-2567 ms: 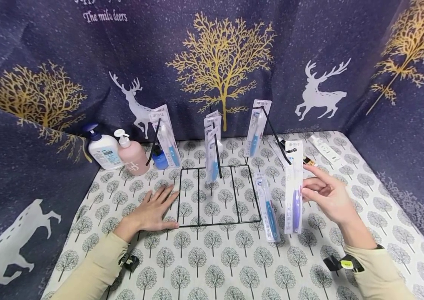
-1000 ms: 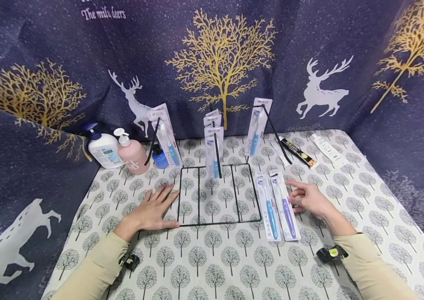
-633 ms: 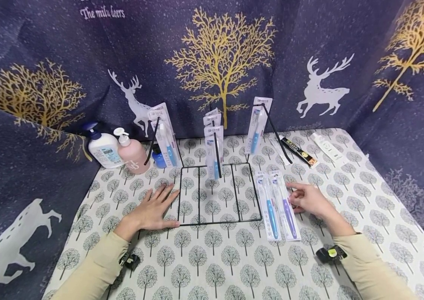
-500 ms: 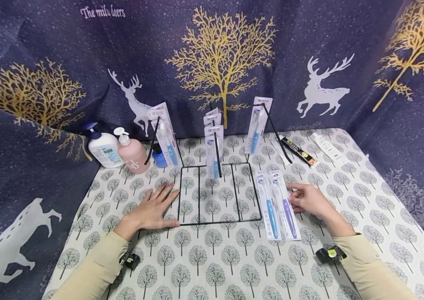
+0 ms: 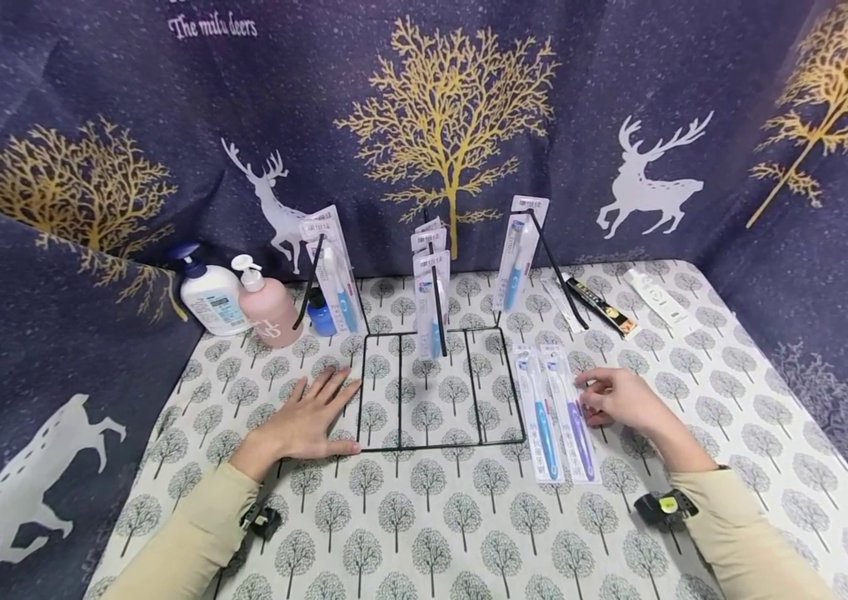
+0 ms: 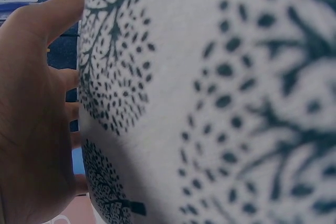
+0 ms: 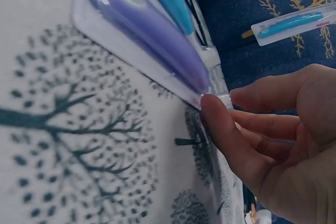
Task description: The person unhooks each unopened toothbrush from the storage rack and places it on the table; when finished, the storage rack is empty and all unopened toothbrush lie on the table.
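Observation:
My left hand point(image 5: 310, 421) rests palm down on the patterned tablecloth, fingers spread, with thumb and fingertips right at the left side of the black wire rack point(image 5: 439, 447). On the right, my right hand point(image 5: 619, 398) pinches the edge of a packaged purple toothbrush point(image 5: 576, 425) lying flat. The right wrist view shows the thumb point(image 7: 215, 116) and forefinger at the clear plastic edge. Close beside it lies a packaged blue toothbrush point(image 5: 544, 425). More packaged toothbrushes hang from the rack's hooks: left point(image 5: 337, 283), middle point(image 5: 430, 300) and right point(image 5: 517, 258).
At the back left stand a white pump bottle point(image 5: 214, 300), a pink pump bottle point(image 5: 270, 312) and a small blue bottle point(image 5: 321, 315). A black toothpaste box point(image 5: 600, 306) and a white tube point(image 5: 656, 298) lie at the back right. A dark deer-print cloth point(image 5: 394, 125) hangs behind.
My right hand has lowered the packaged purple toothbrush from upright to flat beside the blue one, and has since stayed there. The hanging middle packs stopped swinging. My left hand has not moved.

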`<state>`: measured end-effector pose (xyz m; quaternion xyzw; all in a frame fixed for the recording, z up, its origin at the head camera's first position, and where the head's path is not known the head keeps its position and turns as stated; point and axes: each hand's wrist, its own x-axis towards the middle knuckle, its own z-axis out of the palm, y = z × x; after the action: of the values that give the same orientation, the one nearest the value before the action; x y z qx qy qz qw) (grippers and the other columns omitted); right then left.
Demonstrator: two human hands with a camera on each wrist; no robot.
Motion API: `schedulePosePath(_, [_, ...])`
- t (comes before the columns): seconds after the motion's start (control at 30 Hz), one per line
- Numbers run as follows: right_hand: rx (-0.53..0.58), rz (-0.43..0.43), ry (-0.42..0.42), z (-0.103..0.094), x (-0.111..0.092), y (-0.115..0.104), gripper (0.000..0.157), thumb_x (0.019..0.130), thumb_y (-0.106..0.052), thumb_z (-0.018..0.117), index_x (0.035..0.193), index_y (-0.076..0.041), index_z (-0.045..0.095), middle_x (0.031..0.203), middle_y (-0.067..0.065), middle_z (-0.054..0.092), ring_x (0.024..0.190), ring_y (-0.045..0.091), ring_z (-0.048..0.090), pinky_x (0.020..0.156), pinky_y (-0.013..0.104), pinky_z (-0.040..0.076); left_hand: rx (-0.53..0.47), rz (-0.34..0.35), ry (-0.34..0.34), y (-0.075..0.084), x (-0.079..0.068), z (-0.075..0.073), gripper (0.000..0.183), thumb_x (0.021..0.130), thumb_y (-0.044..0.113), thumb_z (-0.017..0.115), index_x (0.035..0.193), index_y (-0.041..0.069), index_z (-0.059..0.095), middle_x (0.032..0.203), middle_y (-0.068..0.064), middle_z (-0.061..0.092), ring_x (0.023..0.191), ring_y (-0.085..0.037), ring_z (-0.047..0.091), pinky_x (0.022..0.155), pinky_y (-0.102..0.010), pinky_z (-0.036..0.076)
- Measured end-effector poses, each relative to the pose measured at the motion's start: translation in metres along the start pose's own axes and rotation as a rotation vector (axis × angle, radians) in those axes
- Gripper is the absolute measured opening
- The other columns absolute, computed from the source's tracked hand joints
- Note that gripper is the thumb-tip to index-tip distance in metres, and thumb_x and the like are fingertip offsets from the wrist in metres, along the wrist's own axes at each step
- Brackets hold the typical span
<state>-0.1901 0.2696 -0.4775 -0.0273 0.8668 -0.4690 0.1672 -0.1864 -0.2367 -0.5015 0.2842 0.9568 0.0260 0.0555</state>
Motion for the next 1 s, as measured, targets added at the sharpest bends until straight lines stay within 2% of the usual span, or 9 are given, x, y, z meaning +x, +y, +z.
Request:
schedulePosePath(0.2, [0.037, -0.086, 0.005, -0.004, 0.002, -0.009, 0.041, 0.086, -0.002, 0.056, 0.125, 0.008, 0.046, 0.095, 0.029, 0.061, 0.072, 0.033, 0.066, 0.066, 0.037, 0.058, 0.013, -0.01, -0.015, 0.0, 0.0, 0.001, 0.103, 0.07, 0.081, 0.04, 0.148, 0.019, 0.013, 0.155, -0.008, 0.003, 0.14, -0.035, 0.007, 0.109, -0.062, 0.01])
schedulePosePath(0.37, [0.077, -0.163, 0.071, -0.008, 0.009, -0.019, 0.036, 0.086, -0.006, 0.059, 0.119, 0.007, 0.052, 0.096, 0.031, 0.061, 0.076, 0.035, 0.066, 0.067, 0.04, 0.057, 0.004, -0.002, -0.002, 0.0, 0.0, 0.001, 0.103, 0.07, 0.08, 0.042, 0.147, 0.018, 0.015, 0.154, -0.01, 0.005, 0.139, -0.035, 0.008, 0.108, -0.063, 0.011])
schedulePosePath(0.53, [0.08, -0.291, 0.133, -0.011, 0.017, -0.038, 0.031, 0.087, -0.012, 0.061, 0.113, 0.003, 0.057, 0.098, 0.03, 0.061, 0.076, 0.032, 0.066, 0.068, 0.04, 0.057, 0.013, 0.002, 0.004, 0.0, 0.0, 0.002, 0.102, 0.071, 0.08, 0.042, 0.148, 0.018, 0.015, 0.154, -0.01, 0.006, 0.139, -0.035, 0.009, 0.108, -0.063, 0.011])
schedulePosePath(0.73, [0.051, -0.357, 0.202, -0.011, 0.023, -0.074, 0.028, 0.087, -0.013, 0.062, 0.112, -0.001, 0.059, 0.095, 0.02, 0.066, 0.074, 0.025, 0.067, 0.068, 0.032, 0.057, 0.004, 0.007, 0.003, 0.0, 0.0, 0.002, 0.102, 0.071, 0.079, 0.044, 0.148, 0.018, 0.015, 0.154, -0.01, 0.006, 0.139, -0.036, 0.01, 0.108, -0.063, 0.012])
schedulePosePath(0.87, [0.037, -0.391, 0.259, -0.009, 0.024, -0.099, 0.025, 0.086, -0.01, 0.062, 0.11, 0.0, 0.06, 0.094, 0.02, 0.067, 0.073, 0.028, 0.067, 0.068, 0.024, 0.056, 0.002, 0.004, -0.002, 0.0, 0.0, 0.002, 0.102, 0.071, 0.079, 0.043, 0.148, 0.019, 0.013, 0.154, -0.009, 0.006, 0.14, -0.035, 0.009, 0.109, -0.062, 0.012])
schedulePosePath(1.0, [0.02, -0.447, 0.298, -0.009, 0.03, -0.112, 0.026, 0.087, -0.01, 0.06, 0.111, 0.001, 0.059, 0.098, 0.022, 0.066, 0.075, 0.023, 0.067, 0.07, 0.019, 0.054, 0.005, -0.004, -0.01, 0.0, 0.0, 0.002, 0.102, 0.071, 0.08, 0.042, 0.148, 0.02, 0.011, 0.155, -0.007, 0.003, 0.14, -0.033, 0.007, 0.109, -0.06, 0.011])
